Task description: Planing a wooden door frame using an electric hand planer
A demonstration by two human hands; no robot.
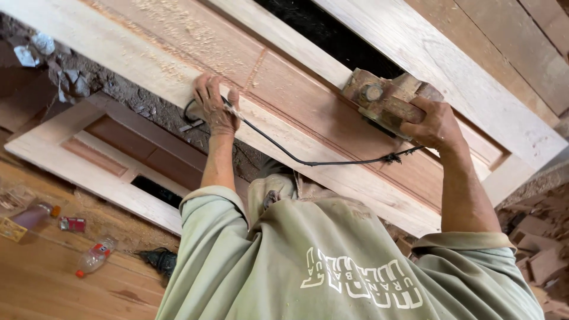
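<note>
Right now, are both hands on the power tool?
No: only the right hand grips the dusty power tool; the left hand rests on the wooden door, pinning the black cord.
</note>
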